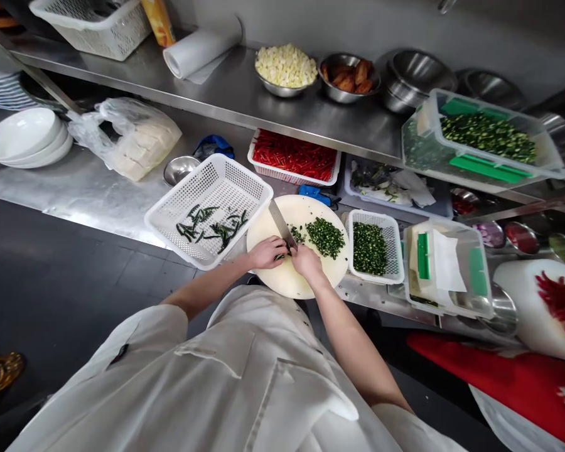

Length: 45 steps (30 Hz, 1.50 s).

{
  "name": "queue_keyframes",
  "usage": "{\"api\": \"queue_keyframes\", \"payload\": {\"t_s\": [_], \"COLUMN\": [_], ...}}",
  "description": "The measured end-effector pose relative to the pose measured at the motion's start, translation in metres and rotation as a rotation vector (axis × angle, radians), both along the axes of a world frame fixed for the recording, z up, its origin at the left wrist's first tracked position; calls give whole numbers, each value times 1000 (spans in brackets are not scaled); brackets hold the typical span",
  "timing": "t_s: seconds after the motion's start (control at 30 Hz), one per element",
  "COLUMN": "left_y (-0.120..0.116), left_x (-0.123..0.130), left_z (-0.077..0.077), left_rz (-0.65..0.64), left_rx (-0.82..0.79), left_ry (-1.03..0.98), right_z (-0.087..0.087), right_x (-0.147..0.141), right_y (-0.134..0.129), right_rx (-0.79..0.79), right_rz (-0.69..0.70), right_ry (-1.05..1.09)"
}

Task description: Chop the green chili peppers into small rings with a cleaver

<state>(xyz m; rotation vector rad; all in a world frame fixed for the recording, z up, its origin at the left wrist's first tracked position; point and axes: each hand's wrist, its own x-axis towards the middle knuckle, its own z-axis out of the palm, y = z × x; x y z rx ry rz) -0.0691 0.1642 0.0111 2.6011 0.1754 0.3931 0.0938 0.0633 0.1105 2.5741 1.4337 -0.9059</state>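
Note:
A round white cutting board (275,279) lies in front of me. My right hand (307,262) is closed round the handle of a cleaver (281,221), whose blade points up and to the left over the board. My left hand (268,252) presses dark green peppers (282,254) against the board beside the blade, fingers together. Chopped green peppers (326,238) are heaped on the board's right half. Left of the board, a white perforated basket (166,215) holds some whole green peppers (226,232). On the right, a smaller white basket (395,237) is filled with chopped green pieces (369,248).
Behind the board sit a basket of red peppers (294,155) and a tray of vegetables (390,185). A metal shelf (207,100) above holds bowls and a clear bin (419,135). Lidded boxes (447,267) stand right; a person in a red apron (508,370) is beyond.

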Motion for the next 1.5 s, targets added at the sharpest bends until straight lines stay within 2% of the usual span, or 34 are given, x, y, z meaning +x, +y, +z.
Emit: {"api": "queue_keyframes", "payload": {"t_s": [0.4, 0.63, 0.8, 1.3, 1.5], "left_y": [1, 0, -2, -8, -15], "left_x": [-8, -13, -17, -32, -40], "left_z": [0, 0, 4, 5, -3], "left_rz": [-30, -72, -46, -31, 50], "left_rx": [1, -13, -9, 5, -21], "left_ry": [-36, -21, -55, -5, 22], "right_z": [3, -2, -2, 6, -8], "right_x": [-11, -16, -17, -34, -34], "right_y": [-7, -11, -16, -30, -37], "right_rx": [-35, -35, -27, -48, -22], "right_rz": [-30, -32, 12, 24, -19], "right_ry": [48, 54, 70, 72, 112]}}
